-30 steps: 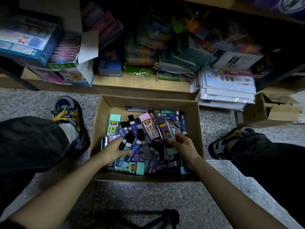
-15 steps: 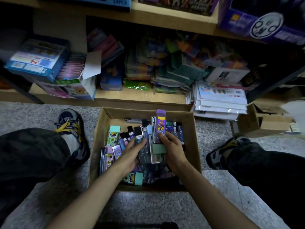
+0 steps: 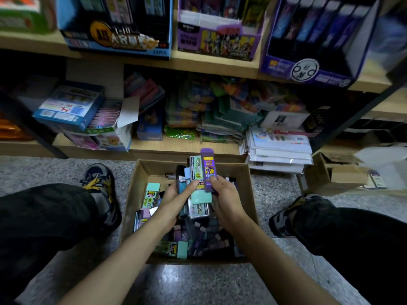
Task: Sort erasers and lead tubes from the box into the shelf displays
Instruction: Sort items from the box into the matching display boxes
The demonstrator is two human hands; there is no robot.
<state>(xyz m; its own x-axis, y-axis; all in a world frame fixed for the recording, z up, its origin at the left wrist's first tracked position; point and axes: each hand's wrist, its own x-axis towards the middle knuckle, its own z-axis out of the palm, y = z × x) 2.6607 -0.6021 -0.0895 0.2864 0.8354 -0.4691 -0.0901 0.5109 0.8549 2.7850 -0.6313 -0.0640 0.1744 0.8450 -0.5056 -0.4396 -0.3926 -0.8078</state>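
Above the cardboard box (image 3: 246, 194) on the floor, my right hand (image 3: 226, 194) pinches an upright purple lead tube (image 3: 207, 170) while my left hand (image 3: 176, 194) grips a fanned bundle of packs (image 3: 197, 172) just beside it, more erasers (image 3: 152, 194) lying in the box.

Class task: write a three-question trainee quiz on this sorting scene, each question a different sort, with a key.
1. True or false: the right hand holds the purple tube.
2. The cardboard box sits on: A) the floor B) the lower shelf C) a lap.
3. Fill in: the left hand holds a ___ of packs.

Key: 1 true; 2 A; 3 bundle.
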